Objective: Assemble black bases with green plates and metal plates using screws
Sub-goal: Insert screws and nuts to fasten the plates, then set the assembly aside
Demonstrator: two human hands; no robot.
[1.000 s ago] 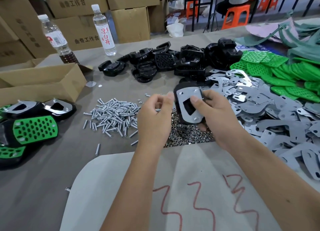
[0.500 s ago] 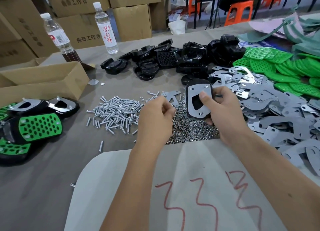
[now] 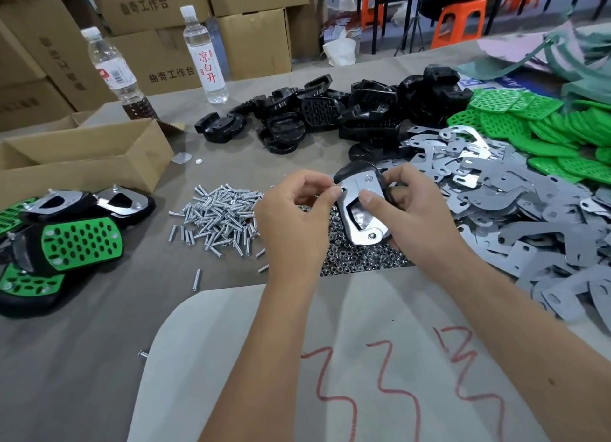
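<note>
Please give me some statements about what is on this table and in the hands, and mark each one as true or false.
1. The right hand holds a black base with a metal plate on it. True.
2. The screws lie in a pile to the right of the green plates. False: they lie far to the left of them.
3. Two bottles stand at the far side of the table. True.
4. The left hand rests flat on the table. False: its fingers are curled at the plate's edge.

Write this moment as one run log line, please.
right hand: holds black base with metal plate | left hand: pinching at plate's left edge
</note>
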